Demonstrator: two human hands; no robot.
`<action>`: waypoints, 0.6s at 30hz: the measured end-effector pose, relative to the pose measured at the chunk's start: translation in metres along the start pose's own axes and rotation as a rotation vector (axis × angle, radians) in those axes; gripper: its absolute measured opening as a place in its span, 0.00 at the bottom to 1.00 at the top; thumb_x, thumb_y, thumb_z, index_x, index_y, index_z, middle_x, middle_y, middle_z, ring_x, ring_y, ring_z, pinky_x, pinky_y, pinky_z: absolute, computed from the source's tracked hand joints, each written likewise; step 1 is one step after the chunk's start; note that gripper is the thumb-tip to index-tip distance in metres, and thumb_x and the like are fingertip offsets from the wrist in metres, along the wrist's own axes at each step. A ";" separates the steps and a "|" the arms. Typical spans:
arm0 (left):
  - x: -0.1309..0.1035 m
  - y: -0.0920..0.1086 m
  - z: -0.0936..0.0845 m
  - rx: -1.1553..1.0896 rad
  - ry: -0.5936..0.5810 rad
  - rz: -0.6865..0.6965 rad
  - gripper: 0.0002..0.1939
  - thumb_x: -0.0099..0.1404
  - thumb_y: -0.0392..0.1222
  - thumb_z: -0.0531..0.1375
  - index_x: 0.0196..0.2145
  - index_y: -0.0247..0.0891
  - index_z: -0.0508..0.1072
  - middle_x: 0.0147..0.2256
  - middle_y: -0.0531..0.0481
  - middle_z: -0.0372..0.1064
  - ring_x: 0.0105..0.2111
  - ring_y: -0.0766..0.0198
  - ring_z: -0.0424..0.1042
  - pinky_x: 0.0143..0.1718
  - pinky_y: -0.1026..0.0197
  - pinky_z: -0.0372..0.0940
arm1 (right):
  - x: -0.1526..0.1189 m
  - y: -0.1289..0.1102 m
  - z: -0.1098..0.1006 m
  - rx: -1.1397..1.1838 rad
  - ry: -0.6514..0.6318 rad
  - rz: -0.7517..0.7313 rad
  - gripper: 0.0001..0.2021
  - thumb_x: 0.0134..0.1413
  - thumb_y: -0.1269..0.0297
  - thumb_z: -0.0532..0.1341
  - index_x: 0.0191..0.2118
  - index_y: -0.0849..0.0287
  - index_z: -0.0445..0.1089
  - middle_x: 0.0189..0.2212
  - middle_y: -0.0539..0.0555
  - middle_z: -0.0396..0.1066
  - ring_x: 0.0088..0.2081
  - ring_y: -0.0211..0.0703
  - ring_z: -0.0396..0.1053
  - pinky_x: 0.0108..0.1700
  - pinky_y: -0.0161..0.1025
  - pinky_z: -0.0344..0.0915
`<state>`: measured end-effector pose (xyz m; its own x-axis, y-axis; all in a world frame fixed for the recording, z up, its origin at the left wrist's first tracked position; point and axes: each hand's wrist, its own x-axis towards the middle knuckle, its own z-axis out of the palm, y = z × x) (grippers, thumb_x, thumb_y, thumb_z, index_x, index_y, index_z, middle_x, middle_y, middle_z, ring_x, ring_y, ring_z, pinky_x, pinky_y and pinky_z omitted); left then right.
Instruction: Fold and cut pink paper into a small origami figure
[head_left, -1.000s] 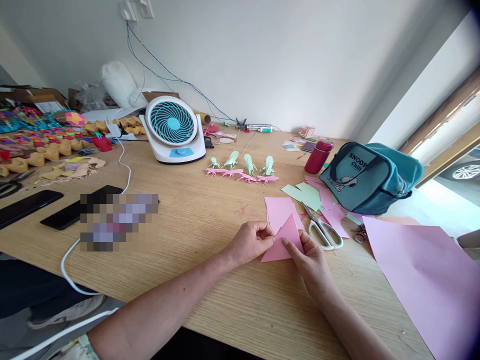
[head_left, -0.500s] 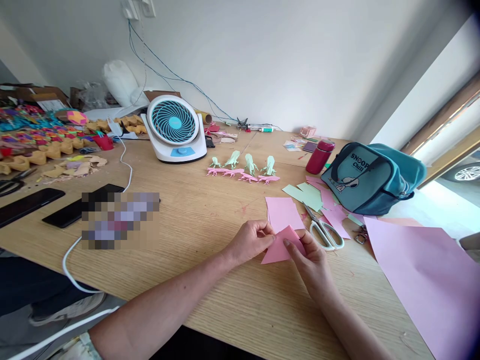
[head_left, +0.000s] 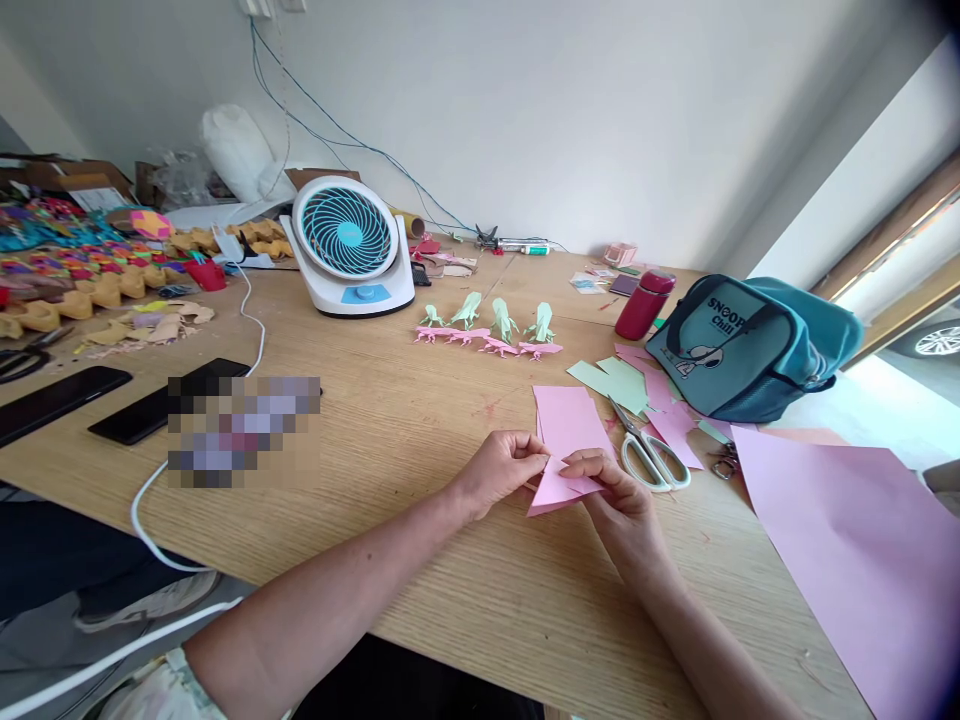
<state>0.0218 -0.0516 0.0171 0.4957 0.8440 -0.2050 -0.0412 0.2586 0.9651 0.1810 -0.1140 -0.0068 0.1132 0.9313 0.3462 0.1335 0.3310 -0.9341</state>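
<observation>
- View: one head-worn camera, set above the near side of the tabletop (head_left: pixel 390 420).
- Direction: forward and down; the wall (head_left: pixel 525 120) fills the upper background.
- Range: near the left hand (head_left: pixel 495 475) and right hand (head_left: pixel 626 510), which appear below and right of frame centre; the fan (head_left: pixel 349 235) stands farther off.
- Field: wide; upper-right corner darkened.

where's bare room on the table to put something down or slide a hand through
Table: one wide bare patch between the fan, the paper figures and the left hand; another between the forearms, toward the near edge. Crowded beyond the right hand, where scissors, paper pieces and the teal bag bunch up.
</observation>
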 end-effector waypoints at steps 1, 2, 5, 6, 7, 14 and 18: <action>0.000 0.000 0.000 -0.004 -0.008 -0.015 0.05 0.57 0.38 0.63 0.27 0.34 0.72 0.22 0.54 0.70 0.20 0.70 0.68 0.21 0.68 0.61 | 0.000 0.000 0.000 -0.003 -0.001 -0.011 0.05 0.54 0.65 0.64 0.32 0.50 0.78 0.36 0.54 0.71 0.42 0.49 0.67 0.45 0.44 0.62; -0.001 0.001 0.000 -0.009 -0.014 -0.035 0.05 0.57 0.38 0.63 0.28 0.34 0.72 0.23 0.54 0.70 0.20 0.69 0.68 0.21 0.68 0.61 | 0.000 0.001 0.000 -0.007 -0.002 -0.021 0.05 0.54 0.66 0.64 0.32 0.50 0.78 0.35 0.53 0.70 0.41 0.49 0.67 0.44 0.44 0.62; -0.002 0.002 -0.001 -0.033 -0.019 -0.086 0.05 0.58 0.38 0.64 0.29 0.34 0.72 0.25 0.52 0.72 0.22 0.68 0.70 0.22 0.67 0.64 | 0.001 0.002 -0.001 -0.029 -0.007 -0.050 0.06 0.55 0.66 0.63 0.32 0.50 0.78 0.35 0.53 0.70 0.40 0.47 0.67 0.44 0.44 0.62; -0.002 0.003 -0.001 -0.044 -0.018 -0.095 0.05 0.59 0.38 0.63 0.29 0.34 0.72 0.25 0.52 0.72 0.23 0.68 0.71 0.23 0.67 0.65 | 0.001 0.003 -0.002 -0.045 -0.013 -0.061 0.06 0.56 0.67 0.63 0.32 0.50 0.78 0.35 0.53 0.70 0.40 0.47 0.67 0.44 0.43 0.62; -0.002 0.003 -0.001 -0.056 -0.017 -0.101 0.04 0.59 0.37 0.63 0.29 0.34 0.72 0.25 0.52 0.72 0.23 0.68 0.71 0.24 0.66 0.66 | 0.001 0.003 -0.002 -0.064 -0.021 -0.075 0.07 0.56 0.68 0.63 0.32 0.50 0.78 0.36 0.53 0.70 0.40 0.47 0.67 0.44 0.43 0.62; -0.003 0.005 -0.003 -0.092 -0.058 -0.112 0.07 0.60 0.40 0.63 0.29 0.33 0.73 0.26 0.50 0.73 0.25 0.67 0.73 0.26 0.65 0.68 | 0.001 0.008 -0.007 -0.203 -0.102 -0.206 0.11 0.59 0.74 0.59 0.36 0.51 0.76 0.37 0.52 0.67 0.41 0.44 0.67 0.44 0.43 0.62; -0.003 0.003 -0.005 -0.101 -0.080 -0.098 0.10 0.60 0.44 0.64 0.29 0.33 0.73 0.26 0.50 0.74 0.25 0.66 0.73 0.25 0.65 0.68 | 0.001 0.008 -0.008 -0.234 -0.110 -0.241 0.13 0.59 0.77 0.57 0.36 0.52 0.75 0.37 0.52 0.67 0.41 0.43 0.66 0.44 0.42 0.62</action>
<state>0.0161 -0.0507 0.0197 0.5687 0.7735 -0.2798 -0.0742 0.3871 0.9191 0.1900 -0.1117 -0.0130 -0.0536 0.8456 0.5311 0.3668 0.5114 -0.7771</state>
